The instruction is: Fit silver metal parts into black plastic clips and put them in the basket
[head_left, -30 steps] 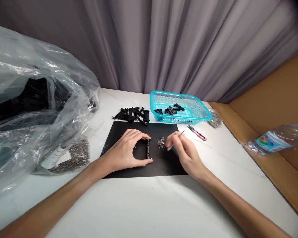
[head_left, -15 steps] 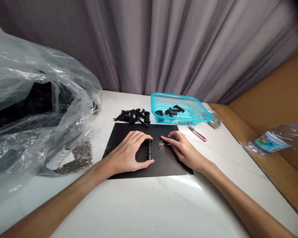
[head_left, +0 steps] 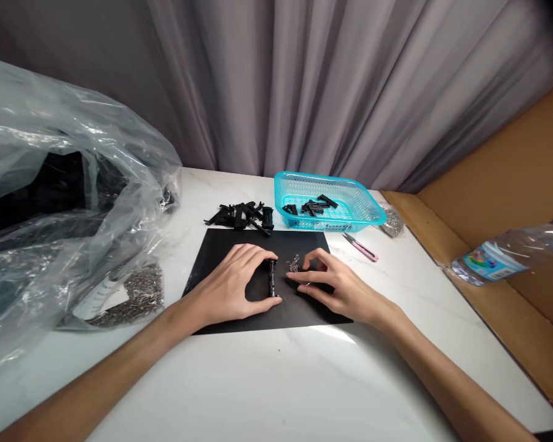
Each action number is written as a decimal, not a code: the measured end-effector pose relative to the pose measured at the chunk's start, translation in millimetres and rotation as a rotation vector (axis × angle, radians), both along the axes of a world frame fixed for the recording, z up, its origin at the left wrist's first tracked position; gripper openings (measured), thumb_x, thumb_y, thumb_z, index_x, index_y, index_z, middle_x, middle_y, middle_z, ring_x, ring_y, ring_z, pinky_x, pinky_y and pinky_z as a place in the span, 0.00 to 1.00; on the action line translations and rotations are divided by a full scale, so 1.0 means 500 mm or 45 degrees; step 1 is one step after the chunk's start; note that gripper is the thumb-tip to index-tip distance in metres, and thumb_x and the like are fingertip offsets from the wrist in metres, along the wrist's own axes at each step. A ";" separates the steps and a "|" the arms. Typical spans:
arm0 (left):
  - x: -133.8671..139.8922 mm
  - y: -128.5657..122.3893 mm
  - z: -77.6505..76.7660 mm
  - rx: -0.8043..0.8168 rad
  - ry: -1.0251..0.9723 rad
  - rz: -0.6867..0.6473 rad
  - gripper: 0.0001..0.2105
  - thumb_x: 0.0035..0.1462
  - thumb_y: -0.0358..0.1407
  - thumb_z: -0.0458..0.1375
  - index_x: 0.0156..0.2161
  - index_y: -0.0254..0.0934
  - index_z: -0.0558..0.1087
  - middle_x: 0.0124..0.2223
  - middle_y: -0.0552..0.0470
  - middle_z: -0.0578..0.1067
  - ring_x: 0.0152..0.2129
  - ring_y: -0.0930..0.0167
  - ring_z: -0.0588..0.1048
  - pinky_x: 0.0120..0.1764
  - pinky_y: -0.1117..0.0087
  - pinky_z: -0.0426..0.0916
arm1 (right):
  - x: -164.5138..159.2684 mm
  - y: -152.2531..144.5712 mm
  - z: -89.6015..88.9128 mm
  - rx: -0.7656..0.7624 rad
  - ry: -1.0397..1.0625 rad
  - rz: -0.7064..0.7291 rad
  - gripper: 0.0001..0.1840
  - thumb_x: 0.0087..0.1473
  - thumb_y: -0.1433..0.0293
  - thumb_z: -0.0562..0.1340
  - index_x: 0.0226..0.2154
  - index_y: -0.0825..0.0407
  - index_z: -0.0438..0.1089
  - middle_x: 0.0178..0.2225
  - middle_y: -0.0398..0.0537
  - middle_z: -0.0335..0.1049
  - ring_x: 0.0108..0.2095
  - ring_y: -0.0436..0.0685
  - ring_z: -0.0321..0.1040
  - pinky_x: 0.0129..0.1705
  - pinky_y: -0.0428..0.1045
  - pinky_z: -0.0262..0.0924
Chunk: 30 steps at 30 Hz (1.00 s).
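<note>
My left hand (head_left: 233, 283) grips a narrow black plastic part (head_left: 271, 279) by its two ends, thumb at the near end and fingers at the far end. The part stands on a black mat (head_left: 230, 242). Just right of it lies a small heap of tiny shiny metal pieces (head_left: 294, 264), too small to tell their kind. Beside that heap is my right hand (head_left: 338, 282), its index finger stretched toward the pieces. A tiny metal piece (head_left: 308, 283) glints between its fingers and thumb.
Behind the mat lie a pile of black plastic parts (head_left: 242, 215) and a turquoise basket (head_left: 378, 216) holding several more. Pink-handled snips (head_left: 362, 248) lie right. A bag of metal pieces (head_left: 141, 294) and a large clear bag (head_left: 133, 141) occupy the left. A plastic bottle (head_left: 493, 261) rests by cardboard.
My right hand has drawn nearer along the heap, its fingers lower and spread differently. My left hand keeps its hold on the black part. The whole view has shifted slightly.
</note>
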State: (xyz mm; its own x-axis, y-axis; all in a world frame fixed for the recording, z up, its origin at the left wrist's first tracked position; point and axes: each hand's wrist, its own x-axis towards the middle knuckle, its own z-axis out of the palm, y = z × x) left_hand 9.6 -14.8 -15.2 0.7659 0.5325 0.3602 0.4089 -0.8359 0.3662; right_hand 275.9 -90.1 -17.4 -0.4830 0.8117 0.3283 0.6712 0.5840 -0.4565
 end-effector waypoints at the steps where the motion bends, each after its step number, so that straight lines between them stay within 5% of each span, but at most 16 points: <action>1: 0.000 0.000 0.000 0.006 0.010 0.000 0.27 0.56 0.49 0.67 0.56 0.39 0.69 0.51 0.44 0.76 0.52 0.55 0.73 0.58 0.52 0.66 | 0.000 -0.002 0.003 0.017 -0.023 -0.001 0.18 0.70 0.64 0.59 0.58 0.44 0.75 0.48 0.54 0.65 0.44 0.58 0.70 0.48 0.57 0.71; 12: 0.000 -0.004 -0.003 0.028 0.044 -0.008 0.28 0.57 0.49 0.67 0.56 0.37 0.68 0.52 0.44 0.75 0.51 0.57 0.72 0.58 0.53 0.65 | 0.024 -0.005 -0.003 0.028 -0.193 0.068 0.19 0.70 0.64 0.59 0.60 0.47 0.73 0.49 0.57 0.69 0.46 0.61 0.70 0.49 0.60 0.69; 18: 0.000 -0.001 -0.005 0.032 0.062 -0.014 0.28 0.58 0.50 0.66 0.58 0.37 0.68 0.53 0.44 0.75 0.52 0.57 0.72 0.59 0.52 0.64 | 0.011 0.009 -0.018 0.184 0.033 -0.045 0.10 0.71 0.70 0.57 0.42 0.50 0.75 0.39 0.51 0.75 0.37 0.56 0.71 0.41 0.54 0.67; 30: -0.001 -0.002 -0.001 0.006 0.025 -0.017 0.28 0.57 0.49 0.67 0.57 0.38 0.69 0.52 0.44 0.76 0.51 0.56 0.73 0.58 0.52 0.66 | 0.003 0.007 -0.005 -0.236 0.418 -0.266 0.06 0.65 0.66 0.64 0.37 0.49 0.75 0.32 0.44 0.76 0.30 0.52 0.68 0.31 0.48 0.60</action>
